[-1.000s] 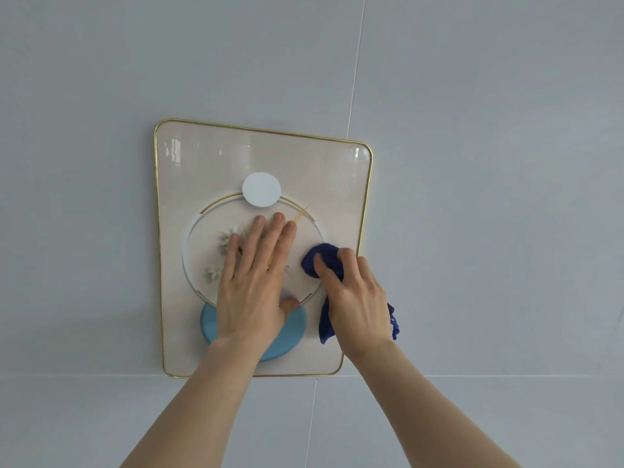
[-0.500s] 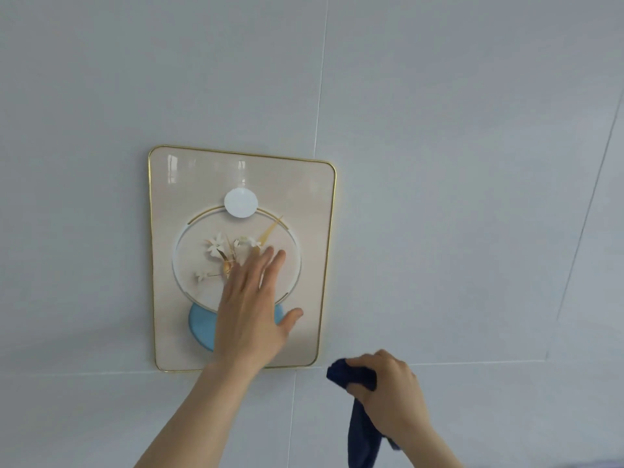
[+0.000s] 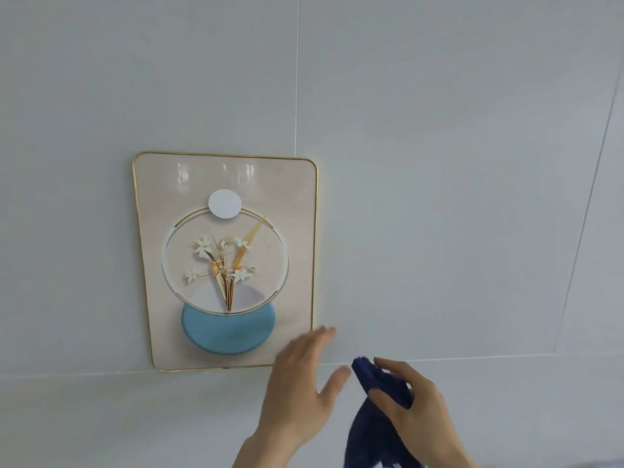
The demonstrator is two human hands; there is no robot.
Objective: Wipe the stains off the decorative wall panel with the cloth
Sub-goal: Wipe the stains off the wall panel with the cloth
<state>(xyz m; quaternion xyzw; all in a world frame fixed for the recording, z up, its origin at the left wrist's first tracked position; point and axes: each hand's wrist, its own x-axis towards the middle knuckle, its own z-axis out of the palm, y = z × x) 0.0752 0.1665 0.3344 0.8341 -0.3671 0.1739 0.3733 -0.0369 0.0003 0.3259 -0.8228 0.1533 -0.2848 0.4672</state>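
The decorative wall panel [image 3: 225, 184] hangs on a pale wall: beige, gold-rimmed, with a white disc, a ringed flower motif and a blue half-disc. No hand covers its face, apart from its lower right corner. My left hand [image 3: 302, 383] is open and blurred, fingers spread, in front of that corner and off its surface. To its right, my right hand [image 3: 415, 403] grips a dark blue cloth [image 3: 378, 430] that hangs down below the panel.
The wall [image 3: 439, 163] is made of large light grey tiles with thin seams, one horizontal seam running just under the panel's lower edge. Nothing else hangs nearby.
My left hand has come off the panel's middle and dropped down to the right. The right hand with the cloth left the panel earlier and now sits below it. The view has shifted right.
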